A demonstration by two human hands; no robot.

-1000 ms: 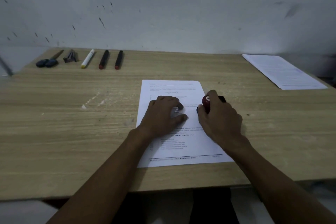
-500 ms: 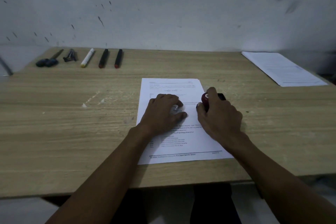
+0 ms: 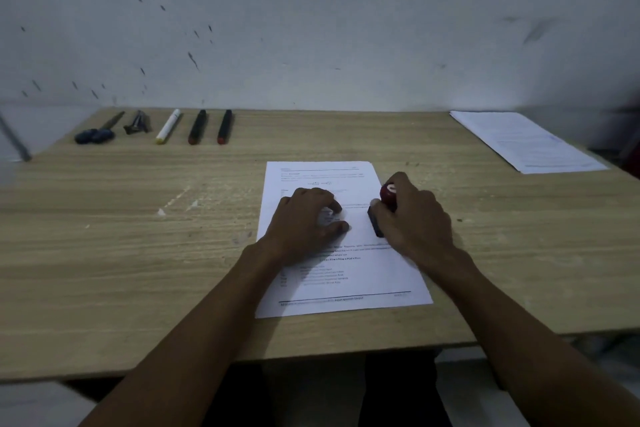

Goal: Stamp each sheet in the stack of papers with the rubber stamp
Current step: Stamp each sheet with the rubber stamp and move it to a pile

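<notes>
Far-left tools: a blue-handled tool [image 3: 94, 135], a small dark metal piece [image 3: 137, 122], a white marker [image 3: 168, 126] and two dark pens [image 3: 197, 126] lay in a row at the back of the wooden table [image 3: 138, 253], well apart from the work and untouched.

Left hand: the left hand [image 3: 304, 222] lay knuckles up on the sheet, fingers curled and pressing it flat; it grasped nothing.

Sheet in hand: the printed sheet [image 3: 343, 284] lay at the middle of the near edge. Whether more sheets lay under it could not be told, and no stamp mark was visible on its bare parts.

Stamp: the rubber stamp [image 3: 381, 211], red knob on a dark base, stood at the sheet's right edge, its base down on or just above the paper.

Right hand: the right hand [image 3: 412, 215] was clenched around the stamp's knob.

Far-right pile: a second lot of papers [image 3: 526, 142] lay at the back right corner, well apart.

Progress: judging by this, one sheet was mid-stamping; the far pile was possibly finished sheets, but that could not be confirmed.
</notes>
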